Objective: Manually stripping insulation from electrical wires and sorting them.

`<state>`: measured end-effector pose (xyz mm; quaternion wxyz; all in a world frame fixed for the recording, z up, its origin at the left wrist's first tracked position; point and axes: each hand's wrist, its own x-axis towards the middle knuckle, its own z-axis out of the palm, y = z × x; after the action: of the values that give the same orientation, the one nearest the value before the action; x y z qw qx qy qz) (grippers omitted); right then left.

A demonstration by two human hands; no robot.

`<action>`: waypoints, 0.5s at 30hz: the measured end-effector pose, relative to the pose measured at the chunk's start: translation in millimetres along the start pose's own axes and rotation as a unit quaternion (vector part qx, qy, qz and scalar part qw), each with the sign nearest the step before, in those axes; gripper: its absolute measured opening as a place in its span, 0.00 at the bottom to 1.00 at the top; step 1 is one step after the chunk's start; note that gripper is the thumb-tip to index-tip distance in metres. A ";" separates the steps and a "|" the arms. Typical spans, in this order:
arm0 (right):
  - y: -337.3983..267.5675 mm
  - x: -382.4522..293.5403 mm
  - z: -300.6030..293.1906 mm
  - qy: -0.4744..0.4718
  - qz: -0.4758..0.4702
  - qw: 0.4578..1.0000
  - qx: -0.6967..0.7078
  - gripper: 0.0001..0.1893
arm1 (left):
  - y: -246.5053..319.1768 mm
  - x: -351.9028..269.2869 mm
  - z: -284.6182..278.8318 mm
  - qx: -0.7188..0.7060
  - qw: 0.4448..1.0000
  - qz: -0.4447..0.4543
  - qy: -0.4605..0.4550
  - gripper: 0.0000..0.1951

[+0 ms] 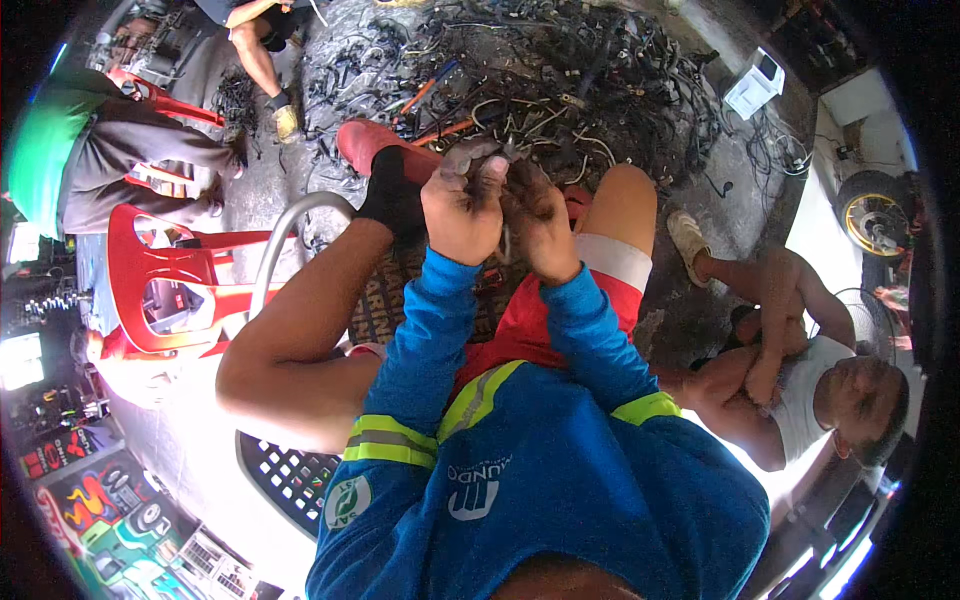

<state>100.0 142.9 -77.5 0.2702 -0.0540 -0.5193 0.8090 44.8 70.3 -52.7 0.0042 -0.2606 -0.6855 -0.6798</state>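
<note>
My left hand and my right hand are together in front of my lap, fingers curled and touching, with dark grime on both. They pinch a thin piece of wire, partly seen hanging between the wrists; the fingers hide most of it. Just beyond my hands, a large heap of stripped wires and cable scraps covers the floor. Orange tubing or cable pieces and pale wires lie at its near edge.
A red plastic chair stands left. One person in green sits left; another person's leg shows at the top. Close on my right sits a person in a white sleeveless shirt. A white box and a wheel are farther right.
</note>
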 end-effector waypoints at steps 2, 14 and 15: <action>0.9 -1.8 -1.5 0.012 -0.012 0.998 -0.064 0.14 | -0.7 -0.3 -3.0 0.006 1.000 0.009 -0.009 0.04; -10.4 -0.9 -3.9 0.019 0.008 0.983 -0.184 0.07 | 3.5 7.6 -16.7 0.074 0.994 0.078 -0.009 0.06; -11.7 0.2 -1.9 0.022 -0.017 0.986 -0.165 0.08 | 4.1 8.2 -17.0 0.074 0.994 0.077 -0.009 0.06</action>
<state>105.0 148.2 -68.2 0.2823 -0.1074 -0.6407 0.7059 33.3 57.1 -44.7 0.0691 -0.3177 -0.7120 -0.6223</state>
